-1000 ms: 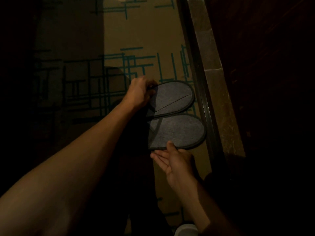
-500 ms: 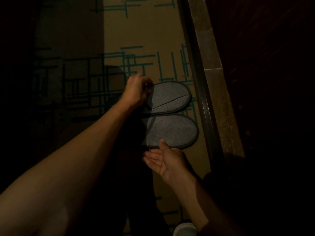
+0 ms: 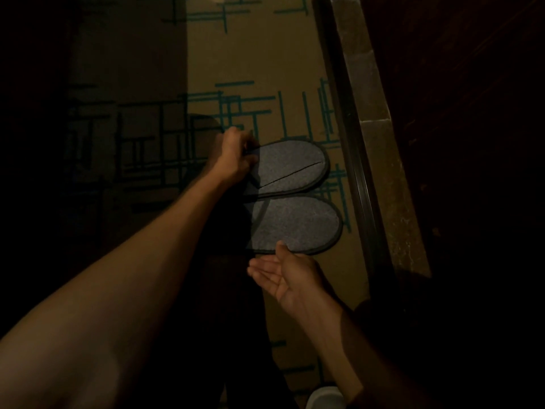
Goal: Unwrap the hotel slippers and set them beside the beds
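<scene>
Two flat grey slippers with dark edging lie side by side on the carpet, toes pointing right toward a dark base rail. The far slipper (image 3: 290, 168) has a slit line across its top; my left hand (image 3: 236, 156) pinches its heel end. The near slipper (image 3: 298, 224) rests flat by itself. My right hand (image 3: 287, 274) hovers just below its near edge, palm up, fingers spread, thumb tip close to the rim, holding nothing.
The tan carpet (image 3: 265, 54) carries teal line patterns. A dark rail (image 3: 354, 160) and a stone-like strip (image 3: 383, 184) run along the right, with dark wood beyond. Deep shadow covers the left. A white object (image 3: 326, 398) shows at the bottom edge.
Both slippers have shifted slightly left, away from the rail. My right hand drew back a little from the near slipper. My left hand stays on the far slipper's heel.
</scene>
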`<move>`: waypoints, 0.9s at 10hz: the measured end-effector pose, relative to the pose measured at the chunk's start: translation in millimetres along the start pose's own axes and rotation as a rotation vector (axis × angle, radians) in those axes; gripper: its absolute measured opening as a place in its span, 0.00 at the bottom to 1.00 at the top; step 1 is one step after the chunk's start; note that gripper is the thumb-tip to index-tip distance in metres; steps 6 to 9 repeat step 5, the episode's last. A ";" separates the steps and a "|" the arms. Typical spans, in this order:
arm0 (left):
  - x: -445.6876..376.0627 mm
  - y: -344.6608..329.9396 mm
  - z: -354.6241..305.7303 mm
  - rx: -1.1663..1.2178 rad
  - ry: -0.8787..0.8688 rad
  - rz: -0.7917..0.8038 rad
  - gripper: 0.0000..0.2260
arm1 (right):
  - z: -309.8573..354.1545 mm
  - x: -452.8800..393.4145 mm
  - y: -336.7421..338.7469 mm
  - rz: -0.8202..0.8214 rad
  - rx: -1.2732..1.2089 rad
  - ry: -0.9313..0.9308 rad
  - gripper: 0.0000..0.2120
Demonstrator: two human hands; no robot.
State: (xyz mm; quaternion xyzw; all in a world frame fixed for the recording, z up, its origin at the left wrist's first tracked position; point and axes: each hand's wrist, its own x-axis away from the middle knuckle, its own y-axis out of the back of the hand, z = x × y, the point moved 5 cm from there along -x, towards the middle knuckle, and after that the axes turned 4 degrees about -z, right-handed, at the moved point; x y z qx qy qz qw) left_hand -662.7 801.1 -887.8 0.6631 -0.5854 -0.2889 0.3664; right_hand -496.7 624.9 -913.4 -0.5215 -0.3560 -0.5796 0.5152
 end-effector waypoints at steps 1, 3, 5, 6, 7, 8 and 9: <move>1.7 -3.7 0.9 -0.008 -0.014 -0.007 0.10 | -1.6 -1.6 -0.1 0.012 -0.041 0.000 0.21; 4.0 -7.3 7.8 0.048 0.041 -0.038 0.12 | -2.6 -3.9 0.4 0.037 -0.073 0.021 0.20; 11.9 9.8 8.6 0.080 0.044 -0.013 0.15 | -8.8 6.9 13.1 0.028 0.000 -0.023 0.13; 11.9 9.8 8.6 0.080 0.044 -0.013 0.15 | -8.8 6.9 13.1 0.028 0.000 -0.023 0.13; 11.9 9.8 8.6 0.080 0.044 -0.013 0.15 | -8.8 6.9 13.1 0.028 0.000 -0.023 0.13; 11.9 9.8 8.6 0.080 0.044 -0.013 0.15 | -8.8 6.9 13.1 0.028 0.000 -0.023 0.13; 11.9 9.8 8.6 0.080 0.044 -0.013 0.15 | -8.8 6.9 13.1 0.028 0.000 -0.023 0.13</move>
